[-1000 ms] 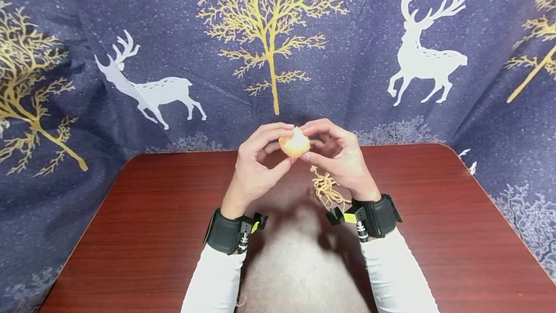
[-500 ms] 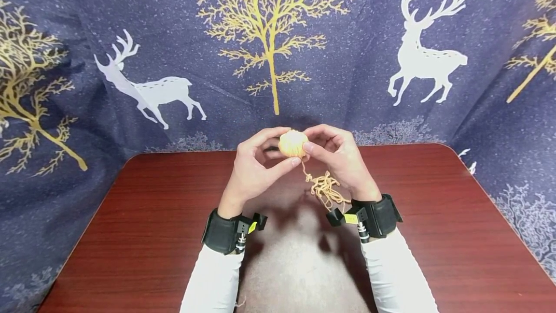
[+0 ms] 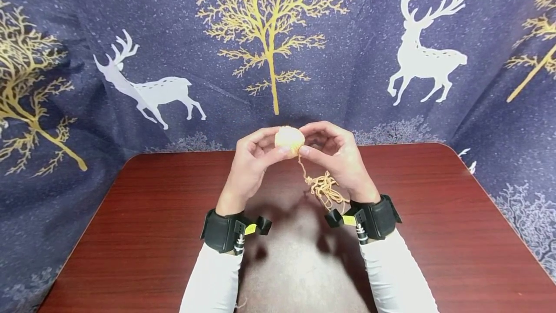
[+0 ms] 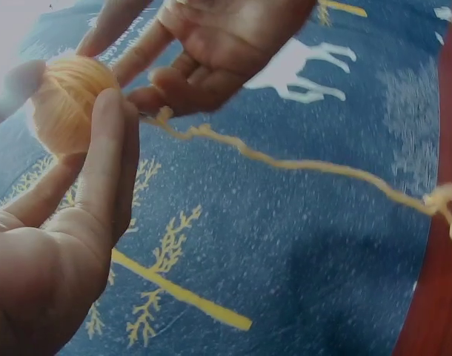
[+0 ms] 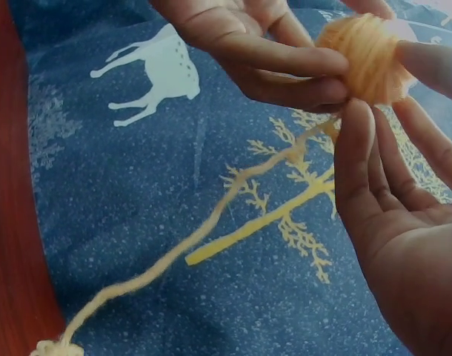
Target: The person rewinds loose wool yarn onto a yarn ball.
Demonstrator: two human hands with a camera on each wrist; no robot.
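A small ball of peach-yellow yarn (image 3: 289, 139) is held up above the table's far part, between both hands. My left hand (image 3: 248, 165) grips the ball from the left, fingers and thumb curled round it, as the left wrist view shows with the wound yarn ball (image 4: 72, 104). On the other side my right hand (image 3: 343, 161) holds the ball with thumb and fingertips, near where a strand (image 5: 204, 222) leaves it. That strand runs down to a loose tangle of yarn (image 3: 326, 190) on the table. Some fingertips behind the ball are hidden.
The table (image 3: 143, 235) is reddish-brown wood with a greyish middle. A dark blue cloth (image 3: 347, 76) with white deer and golden trees hangs right behind its far edge. Black wrist bands with cameras (image 3: 223, 231) sit on both wrists.
The ball has turned between the hands and shifted slightly left. A strand from it down to the tangle has come into view. The left thumb now lies across the ball's front.
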